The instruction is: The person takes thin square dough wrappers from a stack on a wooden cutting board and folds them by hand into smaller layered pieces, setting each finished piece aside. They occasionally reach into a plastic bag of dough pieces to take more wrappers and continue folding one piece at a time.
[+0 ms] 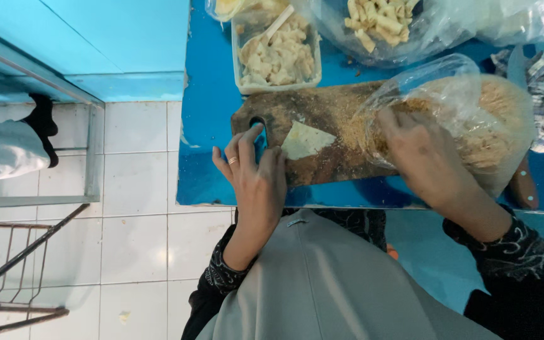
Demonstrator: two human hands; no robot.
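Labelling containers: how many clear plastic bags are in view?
3, maybe more. One bag of crumbs on the board's right end, under the right hand. One bag of rolls at top centre. One more bag at top right; others may be cropped.

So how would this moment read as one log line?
left hand: fingertips on pale folded wrapper | right hand: inside clear crumb bag | surface: wooden board on blue table

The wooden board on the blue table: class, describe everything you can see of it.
The wooden board is dark brown, worn and long, with a hole at its left end. It lies flat on the blue table, dusted with tan crumbs. A pale triangular wrapper lies on it. The left hand rests on its left end; a clear crumb bag covers its right end.
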